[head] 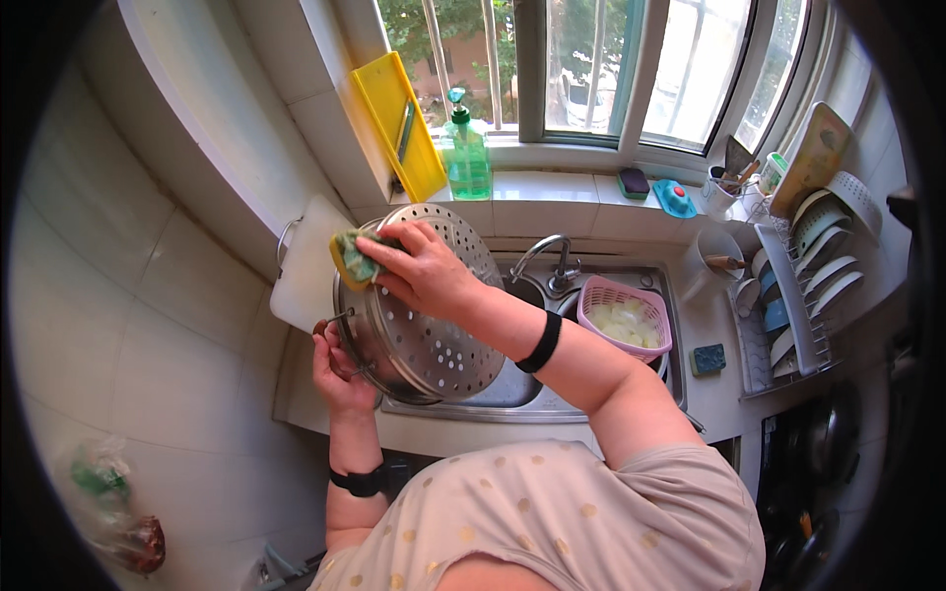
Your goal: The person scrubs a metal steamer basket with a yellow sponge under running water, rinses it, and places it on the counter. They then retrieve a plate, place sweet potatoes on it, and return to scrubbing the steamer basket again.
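My left hand (344, 369) grips the side handle of a round metal steamer pot section with a perforated base (458, 332), tilted up on its side over the left part of the steel sink. My right hand (425, 273) holds a yellow and green sponge (356, 258) at the steamer's upper left rim. Behind the steamer stands a white cutting board (303, 288), partly hidden. To the right are the faucet (558, 270) and a pink plastic basket (661, 314) with pale cut vegetable pieces, set over the right sink basin.
On the sill stand a yellow slicer (414, 140), a green soap pump bottle (468, 162), a dark sponge (633, 183) and a utensil cup (717, 193). Another sponge (708, 360) lies right of the sink, near a dish rack (794, 303) full of dishes. A tiled wall bounds the left.
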The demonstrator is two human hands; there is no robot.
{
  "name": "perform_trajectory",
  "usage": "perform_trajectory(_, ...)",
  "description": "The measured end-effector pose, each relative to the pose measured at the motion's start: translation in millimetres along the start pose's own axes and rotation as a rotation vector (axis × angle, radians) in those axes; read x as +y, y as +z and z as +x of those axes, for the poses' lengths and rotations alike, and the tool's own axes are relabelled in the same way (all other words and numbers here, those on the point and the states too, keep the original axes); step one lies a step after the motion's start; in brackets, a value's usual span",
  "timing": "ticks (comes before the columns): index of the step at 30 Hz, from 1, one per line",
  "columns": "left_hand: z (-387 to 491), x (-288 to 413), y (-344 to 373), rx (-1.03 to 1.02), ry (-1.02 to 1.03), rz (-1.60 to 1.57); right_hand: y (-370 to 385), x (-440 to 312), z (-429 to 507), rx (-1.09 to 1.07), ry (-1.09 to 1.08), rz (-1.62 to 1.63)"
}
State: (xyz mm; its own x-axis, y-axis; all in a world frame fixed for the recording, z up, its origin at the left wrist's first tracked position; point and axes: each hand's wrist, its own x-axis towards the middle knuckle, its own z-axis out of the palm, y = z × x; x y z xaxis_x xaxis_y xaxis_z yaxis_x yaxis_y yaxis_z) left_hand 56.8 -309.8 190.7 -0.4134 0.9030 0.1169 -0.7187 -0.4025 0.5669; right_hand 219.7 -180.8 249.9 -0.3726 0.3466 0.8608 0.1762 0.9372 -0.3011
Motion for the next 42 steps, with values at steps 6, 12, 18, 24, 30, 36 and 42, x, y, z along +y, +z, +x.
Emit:
perform_trajectory(6,0,15,-4,0.016,0.065,0.010,-18,-18,-98,-0.252,0.075,0.344)
perform_trajectory(12,1,33,-16,-0.062,0.013,0.011,-67,-3,-129,-0.385,-0.005,0.165)
perform_trajectory(18,0,20,-16,-0.113,-0.074,-0.081,-41,45,-14,0.159,0.129,0.206)
perform_trajectory(24,1,39,-17,-0.049,0.123,0.007,-20,-9,-122,-0.149,0.047,0.199)
perform_trajectory(30,-3,55,-20,-0.080,0.108,-0.005,-65,16,-128,-0.172,0.160,0.177)
perform_trajectory(36,-2,41,-8,-0.144,0.053,-0.032,-48,78,-4,0.152,0.175,0.068)
perform_trajectory(42,-1,50,-1,-0.032,0.168,-0.064,-45,52,-92,0.115,0.330,-0.050)
